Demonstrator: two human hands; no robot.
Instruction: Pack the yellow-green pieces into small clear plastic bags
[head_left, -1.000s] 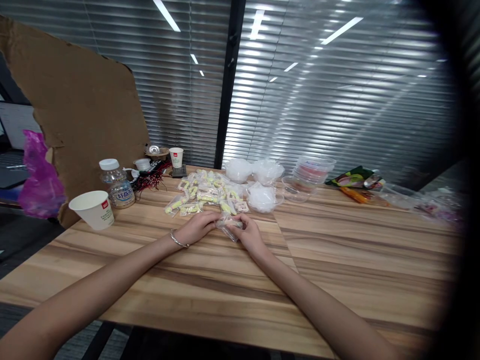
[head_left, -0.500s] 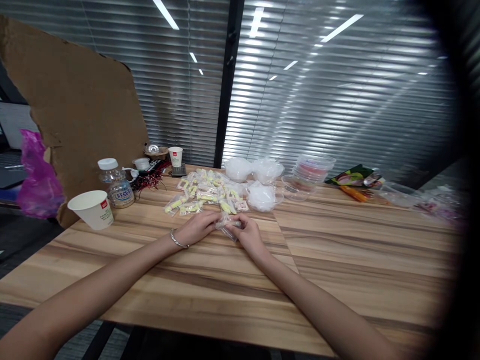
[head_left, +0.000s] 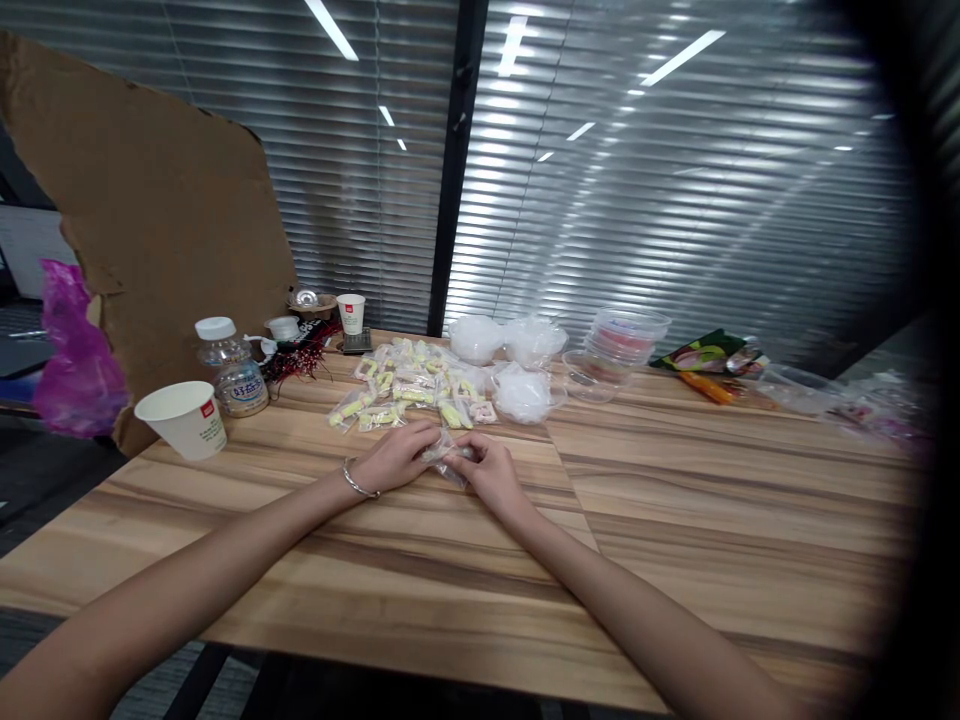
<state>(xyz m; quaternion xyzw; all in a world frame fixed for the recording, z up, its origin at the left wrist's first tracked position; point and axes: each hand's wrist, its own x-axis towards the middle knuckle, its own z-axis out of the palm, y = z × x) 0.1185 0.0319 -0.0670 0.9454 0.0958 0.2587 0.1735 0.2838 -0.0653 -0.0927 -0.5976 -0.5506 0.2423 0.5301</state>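
Note:
Both hands meet over the wooden table (head_left: 465,570), around a small clear plastic bag (head_left: 450,470). My left hand (head_left: 401,453), with a silver bracelet at its wrist, pinches the bag's left side. The fingers of my right hand (head_left: 487,472) are closed on its right side. What lies inside the bag is too small to tell. Just beyond the hands is a pile of small clear packets (head_left: 414,390) with yellow pieces in them. One packet with a pinkish piece (head_left: 482,411) lies at the pile's right edge.
White plastic bundles (head_left: 523,393) and stacked clear containers (head_left: 626,335) stand behind and to the right. At left are a paper cup (head_left: 187,425), a bottle (head_left: 238,380) and a cardboard sheet (head_left: 165,220). Farther back stands another cup (head_left: 351,314). Colourful packaging (head_left: 705,352) lies at far right.
My right hand has shifted slightly left, closer to my left hand. The clear bag between them has moved slightly left and its lower end hangs a little differently.

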